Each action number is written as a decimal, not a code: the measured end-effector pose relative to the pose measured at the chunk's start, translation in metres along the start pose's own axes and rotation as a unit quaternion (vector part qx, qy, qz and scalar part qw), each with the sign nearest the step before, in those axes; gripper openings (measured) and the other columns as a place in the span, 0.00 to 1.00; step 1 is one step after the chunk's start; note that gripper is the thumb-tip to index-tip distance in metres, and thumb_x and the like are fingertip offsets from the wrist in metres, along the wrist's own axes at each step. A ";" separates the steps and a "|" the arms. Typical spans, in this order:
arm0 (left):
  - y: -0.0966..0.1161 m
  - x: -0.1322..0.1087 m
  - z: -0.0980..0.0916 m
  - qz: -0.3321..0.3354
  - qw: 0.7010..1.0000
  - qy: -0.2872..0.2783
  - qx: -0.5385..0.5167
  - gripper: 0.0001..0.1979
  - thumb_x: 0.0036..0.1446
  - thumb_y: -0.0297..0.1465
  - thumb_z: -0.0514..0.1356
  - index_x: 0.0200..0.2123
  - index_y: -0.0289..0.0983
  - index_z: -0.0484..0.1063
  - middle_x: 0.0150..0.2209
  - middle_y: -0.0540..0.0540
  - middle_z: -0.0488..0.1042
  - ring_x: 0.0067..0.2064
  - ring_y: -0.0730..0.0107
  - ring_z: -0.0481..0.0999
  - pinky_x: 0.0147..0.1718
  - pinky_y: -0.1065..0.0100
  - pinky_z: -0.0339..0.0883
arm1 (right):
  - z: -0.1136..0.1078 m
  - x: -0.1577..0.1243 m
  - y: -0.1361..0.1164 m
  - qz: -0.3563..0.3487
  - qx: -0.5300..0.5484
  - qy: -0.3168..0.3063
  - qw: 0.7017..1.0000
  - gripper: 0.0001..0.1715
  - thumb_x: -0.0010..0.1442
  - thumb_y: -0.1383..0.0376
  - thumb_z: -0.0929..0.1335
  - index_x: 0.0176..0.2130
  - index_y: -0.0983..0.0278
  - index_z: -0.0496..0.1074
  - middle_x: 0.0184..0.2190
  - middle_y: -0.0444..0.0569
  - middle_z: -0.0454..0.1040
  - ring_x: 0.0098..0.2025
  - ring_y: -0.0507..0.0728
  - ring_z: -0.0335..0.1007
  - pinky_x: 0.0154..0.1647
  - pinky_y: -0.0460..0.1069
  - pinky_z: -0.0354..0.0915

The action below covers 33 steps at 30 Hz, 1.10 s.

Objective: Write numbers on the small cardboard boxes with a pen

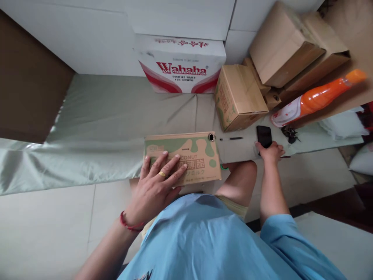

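My left hand lies flat with fingers spread on a brown and green cardboard carton that rests on my lap at the edge of the green sheet. A gold ring is on one finger and a red cord is round the wrist. My right hand reaches to the right and its fingers curl round the near end of a black phone lying on the sheet. A black pen lies between the carton and the phone.
A pale green sheet covers the surface ahead. A white Wahaha water box stands at the back, a small brown carton beside it, larger cartons behind. An orange bottle lies at right. White walls behind.
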<state>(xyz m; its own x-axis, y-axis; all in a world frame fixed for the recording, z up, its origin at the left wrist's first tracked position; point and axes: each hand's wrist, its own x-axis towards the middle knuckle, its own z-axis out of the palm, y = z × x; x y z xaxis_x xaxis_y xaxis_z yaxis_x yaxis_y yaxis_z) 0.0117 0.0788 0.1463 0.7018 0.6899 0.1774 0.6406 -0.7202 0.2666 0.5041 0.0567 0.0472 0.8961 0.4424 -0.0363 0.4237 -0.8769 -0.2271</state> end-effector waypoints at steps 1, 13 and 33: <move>0.002 0.000 0.001 -0.004 1.000 0.002 0.001 0.25 0.73 0.38 0.62 0.70 0.48 0.74 0.75 0.41 0.68 0.78 0.32 0.62 0.75 0.25 0.50 | -0.001 0.000 -0.001 0.008 -0.003 -0.005 1.000 0.50 0.57 0.42 0.77 0.64 0.73 0.72 0.66 0.80 0.65 0.69 0.84 0.59 0.63 0.73 0.66; 0.008 0.002 0.005 -0.025 1.000 0.015 0.004 0.25 0.72 0.39 0.64 0.70 0.49 0.75 0.74 0.42 0.70 0.76 0.32 0.64 0.75 0.25 0.50 | -0.007 -0.047 0.027 -0.011 0.028 -0.041 0.999 0.52 0.53 0.48 0.78 0.62 0.80 0.67 0.60 0.83 0.69 0.60 0.79 0.73 0.63 0.65 0.69; 0.022 0.007 0.015 -0.046 0.998 0.033 0.014 0.29 0.70 0.39 0.66 0.72 0.50 0.71 0.73 0.38 0.70 0.77 0.32 0.62 0.75 0.23 0.46 | -0.077 -0.224 -0.084 -0.410 0.333 0.045 0.848 0.37 0.58 0.52 0.77 0.60 0.60 0.65 0.56 0.58 0.70 0.60 0.67 0.71 0.62 0.66 0.74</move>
<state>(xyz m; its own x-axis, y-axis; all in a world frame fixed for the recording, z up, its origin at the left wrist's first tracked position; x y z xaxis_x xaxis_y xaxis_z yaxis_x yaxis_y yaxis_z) 0.0351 0.0670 0.1392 0.6189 0.7554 0.2153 0.7101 -0.6552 0.2577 0.2784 0.0168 0.1493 0.3558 0.8097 0.4667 0.7678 0.0315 -0.6400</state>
